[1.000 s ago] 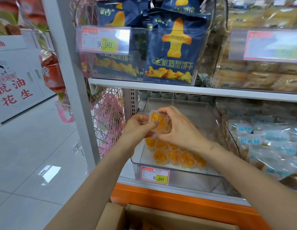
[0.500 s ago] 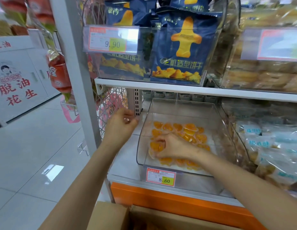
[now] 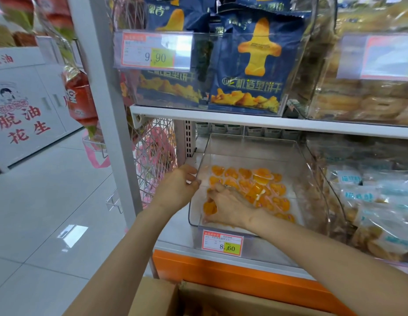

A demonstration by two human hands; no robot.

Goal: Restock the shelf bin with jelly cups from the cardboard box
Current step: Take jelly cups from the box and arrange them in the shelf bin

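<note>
At the bottom centre, the open cardboard box (image 3: pixel 166 297) sat below the orange shelf lip (image 3: pixel 244 277). Above it, behind the 8.60 price tag (image 3: pixel 222 242), stood the clear shelf bin (image 3: pixel 299 160). The left hand (image 3: pixel 175 190) pinched its left wall. The right hand (image 3: pixel 228 206) reached over the front wall, fingers curled around one of the jelly cups (image 3: pixel 262 179) that covered the bin floor. Bagged snacks (image 3: pixel 369 201) crowded the right side. On the shelf overhead stood blue biscuit bags (image 3: pixel 255 65).

Head camera looks down, close over the shelf bin (image 3: pixel 251 145)
</note>
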